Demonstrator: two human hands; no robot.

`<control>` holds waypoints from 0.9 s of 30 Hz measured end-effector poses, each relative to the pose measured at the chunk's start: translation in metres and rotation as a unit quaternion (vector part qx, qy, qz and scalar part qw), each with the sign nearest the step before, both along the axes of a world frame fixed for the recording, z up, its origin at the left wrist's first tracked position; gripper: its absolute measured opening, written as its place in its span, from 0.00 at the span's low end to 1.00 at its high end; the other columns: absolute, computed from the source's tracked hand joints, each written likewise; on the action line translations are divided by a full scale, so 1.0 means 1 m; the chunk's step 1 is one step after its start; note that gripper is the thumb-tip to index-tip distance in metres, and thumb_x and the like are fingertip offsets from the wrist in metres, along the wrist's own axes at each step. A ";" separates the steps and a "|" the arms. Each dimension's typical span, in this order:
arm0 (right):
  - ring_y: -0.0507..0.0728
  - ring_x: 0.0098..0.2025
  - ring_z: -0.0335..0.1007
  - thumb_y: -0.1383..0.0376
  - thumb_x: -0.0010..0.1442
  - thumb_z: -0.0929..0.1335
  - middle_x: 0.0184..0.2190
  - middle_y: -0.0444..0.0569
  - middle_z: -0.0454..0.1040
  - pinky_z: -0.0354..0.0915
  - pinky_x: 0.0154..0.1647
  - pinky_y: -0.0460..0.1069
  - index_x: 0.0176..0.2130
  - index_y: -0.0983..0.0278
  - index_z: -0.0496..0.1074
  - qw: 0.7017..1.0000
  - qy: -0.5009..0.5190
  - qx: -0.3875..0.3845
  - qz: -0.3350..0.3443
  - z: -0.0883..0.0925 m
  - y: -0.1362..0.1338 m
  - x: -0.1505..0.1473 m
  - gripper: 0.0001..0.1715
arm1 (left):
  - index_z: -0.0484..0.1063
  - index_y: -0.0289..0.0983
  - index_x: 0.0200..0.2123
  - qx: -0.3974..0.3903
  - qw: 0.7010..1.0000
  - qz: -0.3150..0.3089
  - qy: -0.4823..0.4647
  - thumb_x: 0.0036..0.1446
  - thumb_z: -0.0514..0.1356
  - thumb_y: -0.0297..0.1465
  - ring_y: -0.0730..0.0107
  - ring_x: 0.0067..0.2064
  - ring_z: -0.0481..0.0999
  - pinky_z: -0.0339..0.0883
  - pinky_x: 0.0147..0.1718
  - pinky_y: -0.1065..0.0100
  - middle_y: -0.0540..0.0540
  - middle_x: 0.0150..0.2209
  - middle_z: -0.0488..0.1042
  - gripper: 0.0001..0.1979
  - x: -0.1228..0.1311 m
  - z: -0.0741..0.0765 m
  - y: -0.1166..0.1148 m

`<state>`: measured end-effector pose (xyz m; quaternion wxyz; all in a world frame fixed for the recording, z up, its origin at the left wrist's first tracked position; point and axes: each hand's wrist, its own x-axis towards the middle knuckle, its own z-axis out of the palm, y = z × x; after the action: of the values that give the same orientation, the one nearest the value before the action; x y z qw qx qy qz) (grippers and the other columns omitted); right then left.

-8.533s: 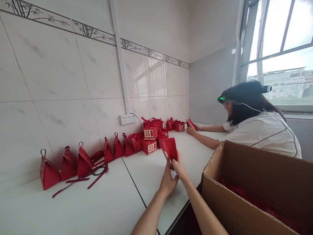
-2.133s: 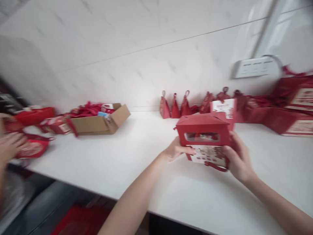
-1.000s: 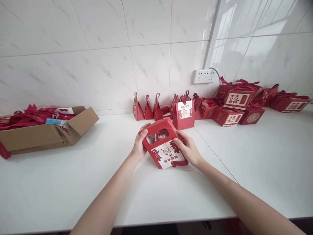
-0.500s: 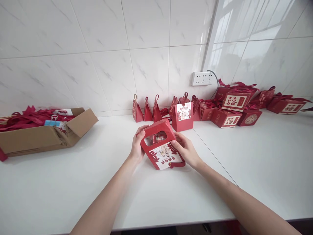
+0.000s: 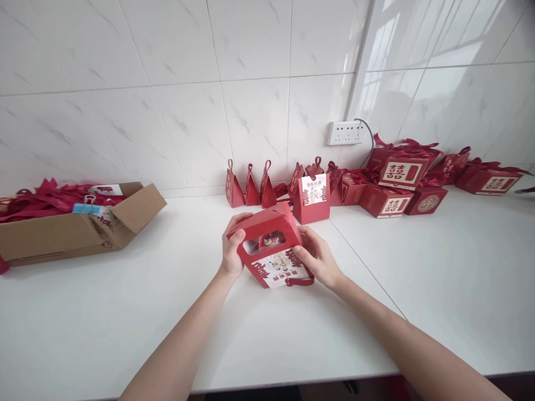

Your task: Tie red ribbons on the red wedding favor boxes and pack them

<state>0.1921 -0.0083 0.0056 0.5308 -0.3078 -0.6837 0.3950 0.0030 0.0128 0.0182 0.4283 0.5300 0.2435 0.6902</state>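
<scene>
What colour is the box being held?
The box is red, with a white printed panel; see head view.

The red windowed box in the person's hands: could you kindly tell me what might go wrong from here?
The windowed box is held upside down, judging by its printing, with its strap at the bottom, so the strap could crease if pressed against the table. The box is also tilted, so its contents might shift inside. The upright gift bag appears close behind and could be knocked over.
</scene>
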 end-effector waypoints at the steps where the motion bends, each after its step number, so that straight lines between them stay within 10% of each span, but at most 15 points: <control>1: 0.60 0.42 0.72 0.51 0.56 0.66 0.40 0.51 0.75 0.69 0.40 0.54 0.46 0.61 0.65 1.000 0.001 0.002 -0.002 0.000 0.000 0.000 0.23 | 0.72 0.38 0.39 -0.003 1.000 -0.001 -0.002 0.44 0.61 0.46 0.62 0.37 0.73 0.66 0.37 0.64 0.46 0.37 0.74 0.21 0.000 0.000 0.000; 27: 0.59 0.40 0.72 0.52 0.57 0.65 0.39 0.50 0.75 0.68 0.37 0.52 0.46 0.61 0.64 0.999 -0.013 0.049 -0.012 0.000 -0.001 0.002 0.22 | 0.71 0.38 0.41 0.046 0.998 0.023 0.033 0.45 0.59 0.48 0.59 0.40 0.72 0.65 0.39 0.62 0.45 0.38 0.73 0.24 -0.002 -0.007 0.002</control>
<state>0.1946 -0.0098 0.0060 0.5414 -0.2943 -0.7054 0.3503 0.0009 0.0152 0.0112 0.3793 0.5658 0.2371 0.6927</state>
